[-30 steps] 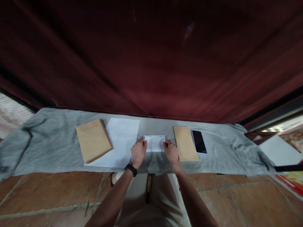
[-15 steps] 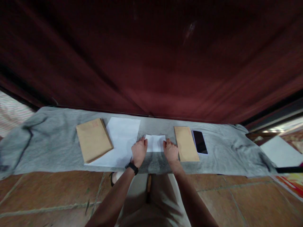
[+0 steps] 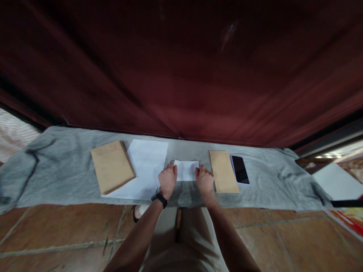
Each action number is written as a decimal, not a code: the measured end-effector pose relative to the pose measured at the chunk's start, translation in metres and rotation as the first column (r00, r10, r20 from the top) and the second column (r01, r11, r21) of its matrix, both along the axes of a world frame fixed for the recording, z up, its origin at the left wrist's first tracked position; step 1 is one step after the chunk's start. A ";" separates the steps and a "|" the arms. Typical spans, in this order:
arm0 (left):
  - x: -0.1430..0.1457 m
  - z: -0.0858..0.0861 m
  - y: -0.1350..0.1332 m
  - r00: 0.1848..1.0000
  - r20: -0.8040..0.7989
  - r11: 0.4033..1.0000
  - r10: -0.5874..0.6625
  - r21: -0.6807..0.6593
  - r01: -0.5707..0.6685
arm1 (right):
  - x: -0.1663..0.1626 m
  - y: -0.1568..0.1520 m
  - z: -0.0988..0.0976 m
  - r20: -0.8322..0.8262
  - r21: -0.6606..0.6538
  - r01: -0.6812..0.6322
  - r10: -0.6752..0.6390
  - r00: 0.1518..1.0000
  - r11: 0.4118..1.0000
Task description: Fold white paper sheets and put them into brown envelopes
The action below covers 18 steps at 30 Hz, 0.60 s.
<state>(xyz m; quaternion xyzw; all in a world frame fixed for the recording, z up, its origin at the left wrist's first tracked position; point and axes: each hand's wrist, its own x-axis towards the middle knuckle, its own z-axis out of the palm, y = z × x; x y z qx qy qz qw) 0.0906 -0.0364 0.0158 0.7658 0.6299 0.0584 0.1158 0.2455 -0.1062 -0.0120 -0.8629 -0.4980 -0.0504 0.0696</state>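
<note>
A small white sheet of paper (image 3: 186,170), apparently folded, lies between my hands on the grey cloth. My left hand (image 3: 168,180), with a black watch on its wrist, pinches the paper's left edge. At the opposite edge my right hand (image 3: 204,180) grips it with thumb and curled fingers. Just right of that hand lies a single brown envelope (image 3: 224,172). Larger white sheets (image 3: 147,166) are to the left of my left hand, partly under a stack of brown envelopes (image 3: 112,166).
A phone (image 3: 240,169) with a dark screen lies beside the single envelope. The grey cloth (image 3: 272,181) covers a long narrow surface against a dark red panel (image 3: 181,75). Tiled floor (image 3: 70,230) shows below, and a white board-like thing (image 3: 337,181) is at far right.
Both hands stay on the paper's two edges, almost unmoved. The paper looks slightly flatter, its middle crease fainter. The whole view has shifted very slightly.
</note>
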 end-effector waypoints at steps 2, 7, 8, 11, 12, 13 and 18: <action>0.000 -0.002 0.000 1.000 -0.003 1.000 -0.010 0.017 0.010 | 0.000 0.000 0.000 -0.018 0.013 0.002 -0.002 1.000 1.000; -0.001 -0.004 -0.001 0.999 -0.013 0.999 -0.036 0.023 0.036 | -0.001 -0.002 0.002 -0.046 0.089 -0.048 0.052 0.998 0.995; -0.001 -0.004 -0.002 0.999 -0.011 0.999 -0.040 0.027 0.041 | -0.003 -0.003 0.001 -0.055 0.116 -0.074 0.081 0.995 0.991; -0.001 -0.004 -0.001 0.999 -0.007 0.999 -0.033 0.030 0.033 | -0.010 -0.004 -0.006 -0.077 0.227 -0.202 0.224 0.971 0.953; 0.000 -0.005 -0.001 1.000 -0.009 0.999 -0.027 0.026 0.027 | -0.013 -0.005 -0.009 -0.075 0.258 -0.251 0.278 0.958 0.933; 0.000 -0.005 -0.001 1.000 -0.012 1.000 -0.023 0.021 0.024 | -0.015 -0.005 -0.012 -0.069 0.279 -0.293 0.324 0.944 0.915; 0.001 -0.006 0.000 1.000 -0.010 0.999 -0.027 0.021 0.027 | -0.023 -0.006 -0.022 -0.044 0.249 -0.333 0.354 0.934 0.909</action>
